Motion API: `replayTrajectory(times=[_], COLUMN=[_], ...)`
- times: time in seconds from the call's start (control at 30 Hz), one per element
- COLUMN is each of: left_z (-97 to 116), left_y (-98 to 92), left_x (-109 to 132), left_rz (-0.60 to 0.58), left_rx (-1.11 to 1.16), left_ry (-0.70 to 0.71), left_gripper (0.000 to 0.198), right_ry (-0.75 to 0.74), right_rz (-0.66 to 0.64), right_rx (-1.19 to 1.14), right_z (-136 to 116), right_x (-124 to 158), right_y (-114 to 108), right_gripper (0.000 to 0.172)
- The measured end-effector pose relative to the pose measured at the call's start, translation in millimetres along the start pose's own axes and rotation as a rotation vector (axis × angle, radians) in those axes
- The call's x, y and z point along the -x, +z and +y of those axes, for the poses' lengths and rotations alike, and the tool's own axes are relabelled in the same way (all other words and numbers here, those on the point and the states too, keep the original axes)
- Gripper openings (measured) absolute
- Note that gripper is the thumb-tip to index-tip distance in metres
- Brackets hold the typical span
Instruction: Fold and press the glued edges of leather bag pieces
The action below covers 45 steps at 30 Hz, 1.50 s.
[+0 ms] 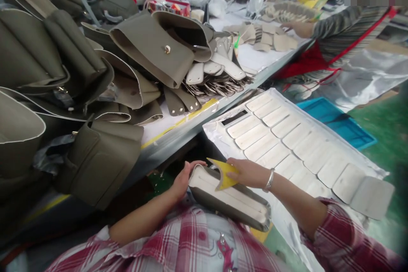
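Note:
Against my lap rests an olive-grey leather bag piece (pixel 223 193), its long pale face turned up and a dark edge running around it. Its left end is gripped by my left hand (pixel 182 183), with the fingers curled over the far side. A curved yellow sheet (pixel 225 175), perhaps thin card, is pinched in my right hand (pixel 250 173) and touches or hovers just over the pale face; contact is hard to tell. Beside my right arm, rows of pale rounded panels (pixel 287 129) lie overlapping on a white-covered board (pixel 338 140).
Olive bags (pixel 153 44) are heaped on the table (pixel 178 131) at left, near a pile of white straps (pixel 219 70). A blue crate (pixel 350 125) sits on the green floor. Across the table, a co-worker's hand (pixel 299 29) reaches toward beige pieces (pixel 270 36).

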<state>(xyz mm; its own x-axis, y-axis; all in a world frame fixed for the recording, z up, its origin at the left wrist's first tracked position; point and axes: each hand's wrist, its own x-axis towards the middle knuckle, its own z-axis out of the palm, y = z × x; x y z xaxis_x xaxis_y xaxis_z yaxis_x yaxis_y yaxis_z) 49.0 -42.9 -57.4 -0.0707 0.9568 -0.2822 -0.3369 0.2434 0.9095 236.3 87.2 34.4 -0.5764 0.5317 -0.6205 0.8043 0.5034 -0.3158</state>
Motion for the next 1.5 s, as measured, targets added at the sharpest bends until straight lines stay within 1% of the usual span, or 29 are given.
replayTrajectory(times=[0.03, 0.13, 0.2, 0.27, 0.33, 0.4, 0.47, 0.53, 0.57, 0.63, 0.7, 0.73, 0.8, 0.87, 0.97, 1.03, 1.2, 1.3, 1.4, 1.5], left_z=[-1.0, -3.8, -5.3, -7.7, -11.8, -16.3, -18.9, -18.7, -17.9, -16.5, -15.9, -15.5, -13.3, -8.8, -1.7, 0.8, 3.9, 6.3, 6.4, 4.0], left_y=[0.1, 2.9, 4.5, 2.8, -3.9, -14.5, -25.7, -33.9, -36.2, -37.6, -36.4, -35.5, -33.1, -29.4, -20.3, -13.8, -3.3, 2.2, 6.8, 8.2], left_x=[-1.3, -6.6, -10.8, -13.9, -14.1, -11.0, -6.8, -4.6, -4.9, -7.8, -11.7, -13.1, -14.3, -12.9, -9.0, -7.2, -6.8, -5.8, -3.4, -0.6], left_rz=[0.006, 0.105, 0.166, 0.185, 0.187, 0.182, 0.137, 0.050, -0.009, -0.116, -0.170, -0.173, -0.155, -0.120, -0.034, 0.005, 0.010, 0.110, 0.232, 0.265], left_rx=[0.026, 0.163, 0.294, 0.391, 0.351, 0.182, -0.002, -0.084, -0.082, 0.002, 0.135, 0.185, 0.202, 0.133, 0.071, 0.109, 0.309, 0.365, 0.358, 0.306], left_ry=[-0.011, -0.049, -0.085, -0.129, -0.155, -0.145, -0.097, -0.054, -0.056, -0.102, -0.167, -0.191, -0.216, -0.222, -0.207, -0.192, -0.175, -0.198, -0.215, -0.199], left_gripper=[0.066, 0.065, 0.066, 0.071, 0.075, 0.072, 0.061, 0.051, 0.049, 0.049, 0.051, 0.052, 0.050, 0.047, 0.044, 0.045, 0.057, 0.062, 0.065, 0.062], right_ry=[0.007, -0.017, -0.108, -0.252, -0.417, -0.568, -0.665, -0.714, -0.728, -0.744, -0.752, -0.756, -0.766, -0.775, -0.790, -0.805, -0.869, -0.924, -0.977, -1.017], right_rz=[0.054, 0.301, 0.427, 0.475, 0.467, 0.436, 0.400, 0.367, 0.355, 0.346, 0.354, 0.361, 0.373, 0.383, 0.403, 0.426, 0.453, 0.470, 0.461, 0.461], right_rx=[0.056, 0.273, 0.389, 0.442, 0.465, 0.490, 0.509, 0.524, 0.528, 0.526, 0.517, 0.510, 0.501, 0.496, 0.494, 0.506, 0.537, 0.539, 0.538, 0.528], right_z=[-6.4, -24.5, -34.2, -41.9, -48.0, -52.5, -55.1, -55.8, -55.6, -54.4, -52.7, -51.8, -50.2, -49.0, -48.1, -48.6, -54.6, -58.8, -60.5, -60.3], right_x=[-7.8, -34.9, -56.0, -77.1, -95.4, -108.7, -116.8, -121.2, -122.6, -124.6, -125.7, -125.8, -125.0, -122.9, -119.0, -117.3, -117.2, -119.0, -121.0, -122.6], right_y=[2.1, 10.0, 11.6, 8.6, 2.7, -3.3, -7.6, -9.7, -10.2, -10.3, -9.6, -9.0, -7.7, -6.6, -6.8, -8.1, -11.0, -11.0, -9.2, -6.9], right_gripper=[0.025, 0.040, 0.045, 0.047, 0.049, 0.050, 0.051, 0.052, 0.052, 0.054, 0.055, 0.055, 0.054, 0.055, 0.056, 0.055, 0.054, 0.055, 0.055, 0.054])
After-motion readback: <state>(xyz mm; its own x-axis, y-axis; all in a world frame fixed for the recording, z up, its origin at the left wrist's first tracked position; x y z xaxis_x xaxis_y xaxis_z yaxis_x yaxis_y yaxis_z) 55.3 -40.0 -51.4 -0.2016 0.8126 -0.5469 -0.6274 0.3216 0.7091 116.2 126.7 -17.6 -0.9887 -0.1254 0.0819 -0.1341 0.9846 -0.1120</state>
